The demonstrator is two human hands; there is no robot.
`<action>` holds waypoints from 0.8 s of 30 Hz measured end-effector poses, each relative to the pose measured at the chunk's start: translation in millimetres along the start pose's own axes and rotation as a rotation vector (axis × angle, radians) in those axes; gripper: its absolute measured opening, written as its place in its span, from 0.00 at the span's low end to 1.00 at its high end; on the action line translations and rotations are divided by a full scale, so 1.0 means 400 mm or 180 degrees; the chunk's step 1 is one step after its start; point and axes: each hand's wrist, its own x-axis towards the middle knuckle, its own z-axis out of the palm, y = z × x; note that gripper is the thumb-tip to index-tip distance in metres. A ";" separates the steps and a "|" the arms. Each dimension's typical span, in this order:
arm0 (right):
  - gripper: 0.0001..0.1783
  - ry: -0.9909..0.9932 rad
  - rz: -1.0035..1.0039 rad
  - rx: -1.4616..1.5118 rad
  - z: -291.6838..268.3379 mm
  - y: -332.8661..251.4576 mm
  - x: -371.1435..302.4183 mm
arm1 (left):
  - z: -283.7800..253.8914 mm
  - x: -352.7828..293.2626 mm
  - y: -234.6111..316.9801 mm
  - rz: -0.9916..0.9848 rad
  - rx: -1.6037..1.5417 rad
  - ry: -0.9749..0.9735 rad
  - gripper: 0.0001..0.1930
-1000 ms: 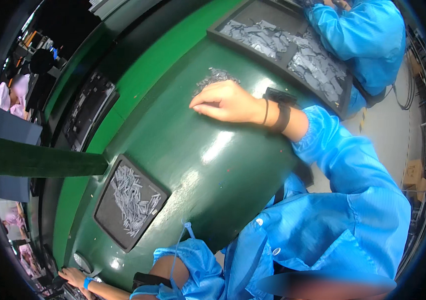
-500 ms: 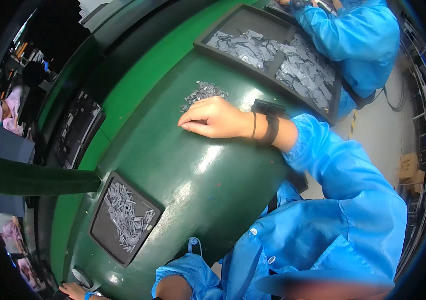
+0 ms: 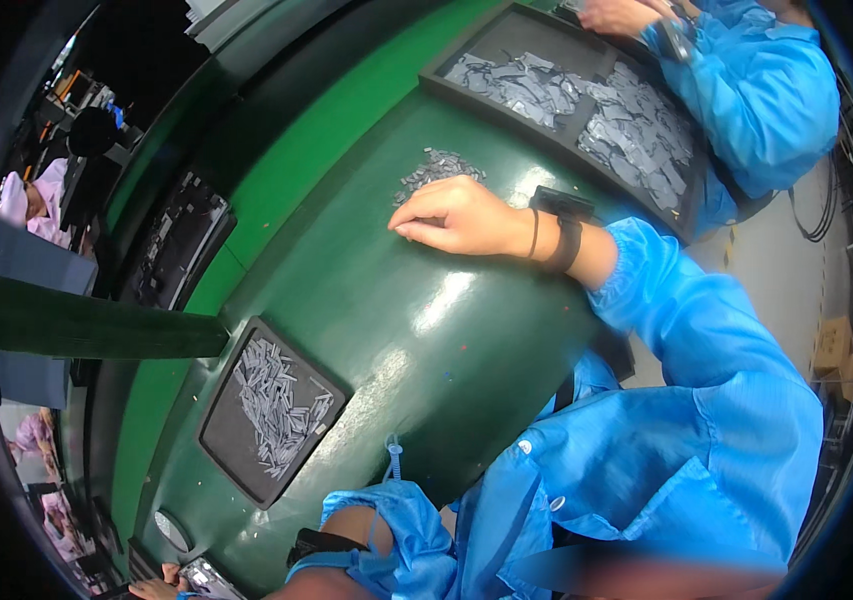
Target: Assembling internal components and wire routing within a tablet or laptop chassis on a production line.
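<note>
Filling most of the view, the green worktop runs diagonally from the lower left to the upper right. Over its near side comes the blue smock of the person, one sleeve reaching out to the right. At the far right end lies a big black divided tray, with flat grey pieces heaped in its compartments. Beside it is a co-worker's blue sleeve. A smaller black tray, set at a slant to the left of the right hand and well apart from it, holds many slender grey strips. That hand lies low over the worktop, its fingers bent together toward the thumb; whether they grasp anything I cannot tell. Near the lower edge shows the left forearm; its hand cannot be made out, nor the state of its fingers. The small heap of grey bits sits on the worktop just beyond the right hand, partly hidden by it. Smallest is a black device strapped to the right wrist.
</note>
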 end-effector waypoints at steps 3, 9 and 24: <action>0.06 -0.0060 0.0023 -0.0004 -0.002 -0.007 0.001 | -0.034 0.000 -0.028 -0.0212 -0.0045 0.0008 0.21; 0.06 -0.0068 -0.0009 0.0075 0.010 -0.022 0.011 | -0.188 -0.036 -0.068 -0.0535 -0.0266 0.0017 0.21; 0.06 -0.0013 0.0019 -0.0109 -0.027 -0.001 0.012 | -0.572 0.068 -0.568 -0.1556 -0.0170 0.0233 0.24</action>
